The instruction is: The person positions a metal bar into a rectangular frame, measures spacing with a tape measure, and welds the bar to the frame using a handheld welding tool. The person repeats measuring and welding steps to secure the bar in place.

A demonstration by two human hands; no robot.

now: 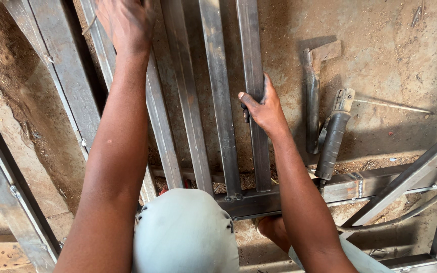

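Several grey square steel tubes (221,91) lie side by side on a dirt floor, running away from me onto a steel cross bar (259,199). My right hand (261,108) grips the rightmost tube (251,45) about halfway along its length. My left hand (125,20) reaches far up at the top of the view and rests on a tube (159,116) on the left side; whether its fingers close on anything is hidden. My knee in pale grey cloth (185,232) fills the bottom centre.
A hammer with a steel handle (313,86) lies on the dirt to the right of the tubes. Beside it rests a welding electrode holder (332,136) with its rod and a cable (410,210). Welded steel frame members (6,177) run along the left and lower right.
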